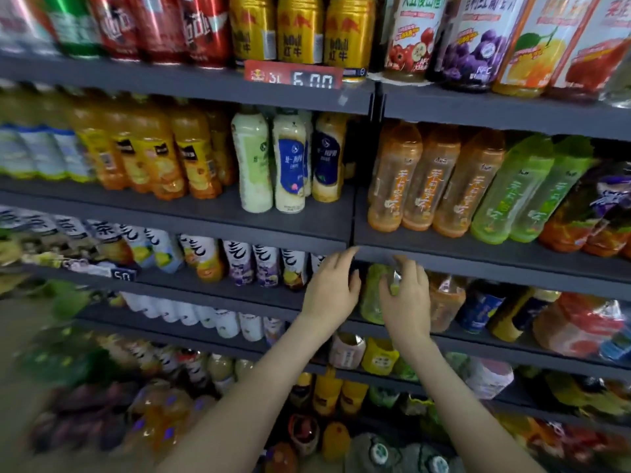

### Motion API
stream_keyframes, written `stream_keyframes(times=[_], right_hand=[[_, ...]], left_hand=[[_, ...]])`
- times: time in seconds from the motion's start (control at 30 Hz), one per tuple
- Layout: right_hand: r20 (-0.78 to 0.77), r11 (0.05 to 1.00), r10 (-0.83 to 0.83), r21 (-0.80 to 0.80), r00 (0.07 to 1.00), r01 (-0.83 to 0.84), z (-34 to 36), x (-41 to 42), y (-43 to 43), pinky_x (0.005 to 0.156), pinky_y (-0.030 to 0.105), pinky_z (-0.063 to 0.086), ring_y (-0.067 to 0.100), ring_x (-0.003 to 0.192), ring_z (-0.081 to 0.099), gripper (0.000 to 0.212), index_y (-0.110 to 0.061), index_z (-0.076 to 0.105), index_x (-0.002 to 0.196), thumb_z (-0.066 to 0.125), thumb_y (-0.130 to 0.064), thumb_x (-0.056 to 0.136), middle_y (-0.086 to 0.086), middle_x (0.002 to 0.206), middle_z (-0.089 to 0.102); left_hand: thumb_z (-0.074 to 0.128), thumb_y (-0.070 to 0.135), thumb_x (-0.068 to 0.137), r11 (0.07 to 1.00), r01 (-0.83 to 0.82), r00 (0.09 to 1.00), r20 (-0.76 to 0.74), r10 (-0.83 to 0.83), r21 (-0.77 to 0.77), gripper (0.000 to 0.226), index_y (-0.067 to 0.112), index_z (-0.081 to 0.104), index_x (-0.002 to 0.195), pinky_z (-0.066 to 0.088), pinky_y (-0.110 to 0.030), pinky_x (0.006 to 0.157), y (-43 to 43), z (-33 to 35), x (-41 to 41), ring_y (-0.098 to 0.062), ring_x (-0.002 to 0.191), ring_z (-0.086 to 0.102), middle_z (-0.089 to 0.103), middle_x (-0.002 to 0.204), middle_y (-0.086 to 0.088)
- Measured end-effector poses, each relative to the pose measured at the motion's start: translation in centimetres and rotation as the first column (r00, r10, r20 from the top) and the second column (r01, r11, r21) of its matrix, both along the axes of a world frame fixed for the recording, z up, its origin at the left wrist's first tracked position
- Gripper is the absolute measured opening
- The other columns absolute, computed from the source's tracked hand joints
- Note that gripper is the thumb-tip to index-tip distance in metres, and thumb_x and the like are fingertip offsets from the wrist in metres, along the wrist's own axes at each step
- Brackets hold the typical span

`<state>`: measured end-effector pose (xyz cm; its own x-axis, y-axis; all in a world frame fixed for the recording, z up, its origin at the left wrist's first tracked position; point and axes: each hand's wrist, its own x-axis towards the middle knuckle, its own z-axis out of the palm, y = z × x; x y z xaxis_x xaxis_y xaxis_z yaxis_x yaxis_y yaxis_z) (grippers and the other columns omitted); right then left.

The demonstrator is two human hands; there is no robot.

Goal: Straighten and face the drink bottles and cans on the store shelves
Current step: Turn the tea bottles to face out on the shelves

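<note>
A pale green drink bottle (370, 298) stands on the third shelf down, just right of the shelf divider. My right hand (406, 298) lies over its right side with the fingers curled round its upper part. My left hand (333, 285) is at the bottle's left side, fingers stretched up toward the shelf edge (478, 264) above and thumb next to the bottle. The bottle's top is hidden under that shelf edge. An orange bottle (445, 298) stands right of the green one, and white-labelled tea bottles (266, 264) stand to the left.
The shelf above holds orange tea bottles (416, 179), green ones (512, 189) and milky bottles (290, 162). Gold cans (300, 29) and red cans (153, 25) fill the top shelf above a price tag (293, 76). Lower shelves are crowded with more bottles; the left side is blurred.
</note>
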<state>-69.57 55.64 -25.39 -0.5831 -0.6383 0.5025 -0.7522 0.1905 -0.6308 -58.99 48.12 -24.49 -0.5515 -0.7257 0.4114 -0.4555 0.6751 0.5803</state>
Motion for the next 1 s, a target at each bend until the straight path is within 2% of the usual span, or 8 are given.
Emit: stream_keyframes(times=[0.1,0.23,0.37,0.5,0.63,0.77,0.83,1.0], right_hand=[[0.041,0.994,0.100,0.027,0.994,-0.101,-1.6,3.3,0.0,0.084,0.019,0.035,0.029,0.106,0.052,0.027,-0.001,0.055,0.116,0.059,-0.008,0.090,0.015,0.110,0.057],[0.072,0.961,0.236,0.131,0.969,-0.244,-3.5,8.6,-1.6,0.090,0.031,0.042,0.027,0.111,0.051,0.029,-0.004,0.054,0.119,0.058,-0.012,0.091,0.012,0.114,0.055],[0.111,0.926,0.312,0.186,0.944,-0.328,-4.7,14.6,-4.1,0.095,0.028,0.037,0.023,0.119,0.046,0.031,-0.007,0.054,0.121,0.058,-0.012,0.091,0.008,0.119,0.053],[0.112,0.890,0.360,0.256,0.926,-0.377,-6.1,19.9,-8.1,0.100,0.028,0.034,0.021,0.124,0.041,0.034,-0.009,0.050,0.126,0.055,-0.017,0.094,0.005,0.125,0.051],[0.180,0.887,0.325,0.283,0.929,-0.365,-7.4,25.3,-12.6,0.100,0.032,0.037,0.022,0.125,0.041,0.035,-0.012,0.048,0.128,0.053,-0.017,0.094,0.006,0.127,0.049],[0.236,0.864,0.318,0.326,0.918,-0.383,-8.8,29.8,-15.5,0.100,0.035,0.038,0.025,0.124,0.042,0.035,-0.010,0.048,0.128,0.054,-0.016,0.093,0.009,0.128,0.050],[0.254,0.865,0.299,0.335,0.920,-0.374,-9.4,30.9,-16.1,0.100,0.038,0.039,0.028,0.123,0.043,0.037,-0.009,0.049,0.128,0.055,-0.015,0.092,0.011,0.128,0.051],[0.279,0.871,0.237,0.364,0.931,-0.331,-10.4,30.7,-15.0,0.093,0.033,0.040,0.028,0.119,0.046,0.032,-0.005,0.050,0.125,0.052,-0.009,0.093,0.013,0.124,0.051]], left_hand=[[0.046,0.021,0.097,0.995,-0.080,0.995,0.058,0.077,0.061,0.044,0.017,0.041,0.140,0.045,-0.033,0.085,1.1,-1.9,4.1,-0.024,0.118,0.048,0.050,0.134,-0.006],[0.045,0.023,0.098,0.964,-0.220,0.966,0.173,0.193,0.152,0.046,0.020,0.034,0.143,0.047,-0.036,0.082,0.7,-4.1,10.6,-0.025,0.116,0.050,0.046,0.137,-0.005],[0.042,0.026,0.099,0.909,-0.349,0.916,0.287,0.280,0.227,0.049,0.022,0.027,0.145,0.047,-0.035,0.063,-2.0,-5.3,16.2,-0.025,0.106,0.055,0.046,0.136,-0.007],[0.041,0.026,0.099,0.892,-0.392,0.891,0.331,0.309,0.224,0.048,0.019,0.027,0.145,0.046,-0.034,0.067,-5.5,-6.4,21.7,-0.027,0.109,0.055,0.047,0.138,-0.008],[0.043,0.024,0.098,0.880,-0.404,0.881,0.365,0.300,0.250,0.048,0.015,0.030,0.144,0.051,-0.039,0.076,-9.5,-7.3,28.2,-0.028,0.108,0.056,0.049,0.136,-0.010],[0.044,0.023,0.098,0.867,-0.435,0.862,0.390,0.323,0.244,0.046,0.017,0.033,0.142,0.048,-0.039,0.077,-12.9,-7.9,33.1,-0.030,0.111,0.054,0.051,0.132,-0.011],[0.043,0.023,0.098,0.869,-0.429,0.859,0.410,0.308,0.245,0.045,0.016,0.034,0.142,0.047,-0.041,0.077,-13.9,-8.3,34.3,-0.031,0.111,0.053,0.051,0.128,-0.012],[0.043,0.020,0.097,0.904,-0.320,0.889,0.421,0.183,0.283,0.045,0.013,0.036,0.140,0.047,-0.044,0.082,-14.1,-9.7,33.0,-0.035,0.114,0.050,0.050,0.130,-0.016]])
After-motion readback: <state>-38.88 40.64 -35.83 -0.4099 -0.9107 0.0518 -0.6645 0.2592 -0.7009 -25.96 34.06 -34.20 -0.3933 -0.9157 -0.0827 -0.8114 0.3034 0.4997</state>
